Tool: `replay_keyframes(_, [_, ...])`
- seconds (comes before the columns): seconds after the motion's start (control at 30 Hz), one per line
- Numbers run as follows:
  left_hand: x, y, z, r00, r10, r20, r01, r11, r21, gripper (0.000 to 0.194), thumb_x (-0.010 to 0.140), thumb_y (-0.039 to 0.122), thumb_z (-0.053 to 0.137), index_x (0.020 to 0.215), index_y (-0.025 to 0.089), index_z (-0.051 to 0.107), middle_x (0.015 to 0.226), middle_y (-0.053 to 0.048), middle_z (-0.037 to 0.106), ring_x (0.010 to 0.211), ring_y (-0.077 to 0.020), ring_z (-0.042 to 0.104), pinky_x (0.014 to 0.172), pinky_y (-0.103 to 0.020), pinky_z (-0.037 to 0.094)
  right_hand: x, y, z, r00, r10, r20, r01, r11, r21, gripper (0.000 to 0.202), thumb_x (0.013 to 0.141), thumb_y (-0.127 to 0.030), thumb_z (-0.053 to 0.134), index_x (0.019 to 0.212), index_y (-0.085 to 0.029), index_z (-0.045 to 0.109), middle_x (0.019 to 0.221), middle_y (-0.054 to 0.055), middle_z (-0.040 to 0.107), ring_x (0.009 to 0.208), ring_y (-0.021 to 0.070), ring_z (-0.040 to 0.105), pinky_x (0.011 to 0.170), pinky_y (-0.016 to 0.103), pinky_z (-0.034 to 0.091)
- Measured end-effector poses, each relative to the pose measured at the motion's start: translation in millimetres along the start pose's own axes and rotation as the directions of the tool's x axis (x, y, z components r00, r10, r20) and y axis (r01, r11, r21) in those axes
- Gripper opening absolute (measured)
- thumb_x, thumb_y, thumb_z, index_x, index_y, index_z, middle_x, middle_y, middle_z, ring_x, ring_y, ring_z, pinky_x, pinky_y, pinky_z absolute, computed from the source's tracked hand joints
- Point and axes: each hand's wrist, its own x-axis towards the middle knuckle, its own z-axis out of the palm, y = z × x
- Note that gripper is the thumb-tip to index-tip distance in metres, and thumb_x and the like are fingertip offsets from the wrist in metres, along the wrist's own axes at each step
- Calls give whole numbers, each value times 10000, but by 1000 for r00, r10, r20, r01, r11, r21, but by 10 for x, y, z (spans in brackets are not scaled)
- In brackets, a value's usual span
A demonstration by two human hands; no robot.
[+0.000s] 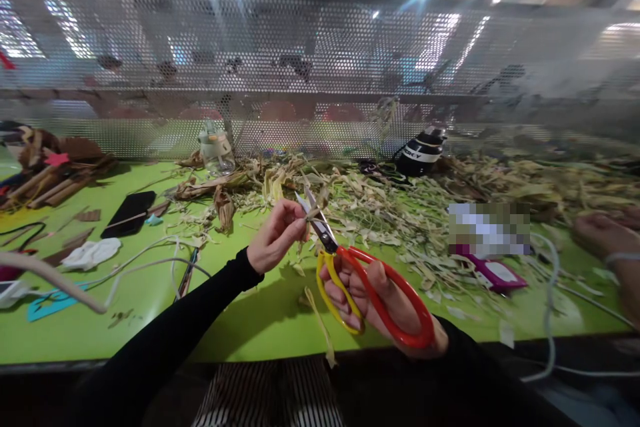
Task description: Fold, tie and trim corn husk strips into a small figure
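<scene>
My right hand is wrapped through the handles of a pair of scissors, one loop red and the other yellow. The blades stand apart, tips pointing up and away. Close to them, my left hand pinches a small piece of dried husk, which lies at the open blades. Its exact shape is partly hidden by the fingers and the metal. Below the blades, a long pale husk strip hangs toward the table's front edge. Behind both hands spreads a heap of husk scraps.
On the green table lie a black phone, white tissue and cables at left. A clear bottle and black jug stand before a perforated metal screen. Another person's hand is far right, beyond a magenta object.
</scene>
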Motion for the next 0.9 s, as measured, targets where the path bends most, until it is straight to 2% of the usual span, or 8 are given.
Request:
replay_keyframes(0.2, [-30, -52, -3, 999, -48, 6, 48, 998, 34, 236, 854, 386, 543, 863, 170, 449, 651, 34, 462, 563, -65, 428, 529, -201, 353, 5, 7, -26, 991, 69, -116, -66, 997, 35, 644, 631, -734, 590, 910, -155, 550, 594, -60, 400, 441, 30, 294, 339, 138, 276])
replay_keyframes(0.3, [-41, -54, 15, 993, -109, -37, 109, 994, 2, 249, 838, 397, 562, 862, 170, 463, 632, 39, 468, 554, -64, 426, 521, -198, 350, 5, -6, -73, 985, 35, -167, -39, 999, -23, 632, 632, -750, 571, 877, -168, 536, 542, -77, 374, 389, 29, 262, 302, 145, 251])
replay_keyframes(0.43, [-14, -56, 31, 966, -189, -176, 166, 977, -134, 283, 822, 417, 575, 953, 184, 481, 702, 9, 598, 619, -88, 537, 591, -216, 424, -60, 12, -151, 968, -87, -236, 73, 995, -64, 608, 694, -752, 497, 920, -188, 511, 633, -35, 435, 457, 65, 383, 384, 188, 371])
replay_keyframes(0.5, [12, -55, 18, 942, -232, -244, 191, 965, -182, 321, 787, 414, 618, 975, 185, 495, 786, -14, 644, 673, -106, 590, 632, -234, 460, -137, 49, -178, 970, -92, -225, 79, 995, -64, 607, 725, -752, 449, 948, -191, 505, 683, -16, 452, 509, 82, 417, 443, 212, 413])
replay_keyframes(0.57, [33, -47, 5, 921, -262, -288, 210, 957, -199, 312, 760, 386, 653, 945, 183, 506, 858, -28, 658, 693, -109, 614, 642, -239, 478, -225, 113, -187, 985, -55, -164, 44, 997, -68, 622, 724, -758, 438, 958, -186, 504, 699, -10, 455, 526, 84, 421, 459, 213, 417])
replay_keyframes(0.7, [47, -16, 18, 914, -245, -323, 198, 965, -172, 266, 756, 346, 661, 901, 188, 504, 950, -21, 631, 726, -107, 635, 662, -243, 497, -313, 283, -157, 998, 34, -43, -36, 999, -39, 670, 716, -773, 425, 982, -163, 501, 695, -13, 456, 493, 63, 410, 432, 195, 398])
replay_keyframes(0.8, [46, -11, 49, 916, -223, -335, 188, 973, -134, 270, 744, 336, 674, 898, 191, 505, 913, -8, 608, 765, -118, 637, 682, -246, 505, -266, 355, -121, 995, 88, -50, -89, 996, -23, 656, 732, -768, 410, 942, -153, 501, 671, -19, 467, 445, 46, 403, 409, 187, 391])
replay_keyframes(0.9, [37, -33, 69, 927, -205, -315, 180, 978, -106, 275, 738, 335, 680, 894, 185, 510, 960, -22, 599, 769, -106, 614, 681, -237, 505, -190, 341, -92, 994, 74, -74, -75, 997, 1, 629, 737, -760, 419, 916, -162, 497, 658, -21, 487, 436, 46, 422, 402, 179, 399])
